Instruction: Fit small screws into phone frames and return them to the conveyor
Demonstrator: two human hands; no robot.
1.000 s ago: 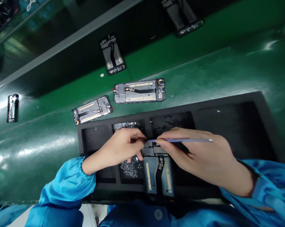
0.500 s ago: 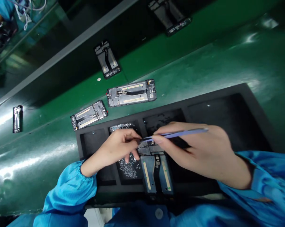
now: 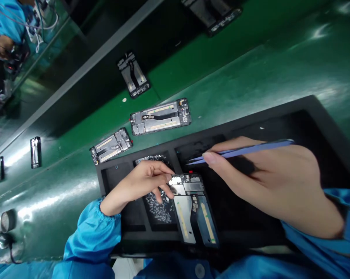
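Observation:
My left hand [image 3: 147, 182] pinches the upper left corner of an opened phone [image 3: 194, 209], its inner side facing up with a black ribbon cable down the middle. A small red tab [image 3: 190, 171] shows at the phone's top edge. Above and to the right of the phone, my right hand [image 3: 268, 182] grips blue tweezers [image 3: 244, 149]. Their two tips point left, slightly apart, with nothing visible between them. Under the phone lies a black compartment tray [image 3: 122, 232]. Many small metal parts [image 3: 159, 209] fill one compartment beside my left fingers.
Beyond the tray, opened phones [image 3: 160, 116] [image 3: 111, 146] lie on the green bench [image 3: 227, 83]. Another opened phone [image 3: 133, 74] and a darker one [image 3: 212, 15] sit farther back. Small dark phones [image 3: 35, 152] stand out at the left. A co-worker's hand [image 3: 1, 45] shows at the upper left.
My right hand has drawn the tweezers up and right, away from the phone's top edge. The red tab there is now visible. My left hand still holds the phone's corner.

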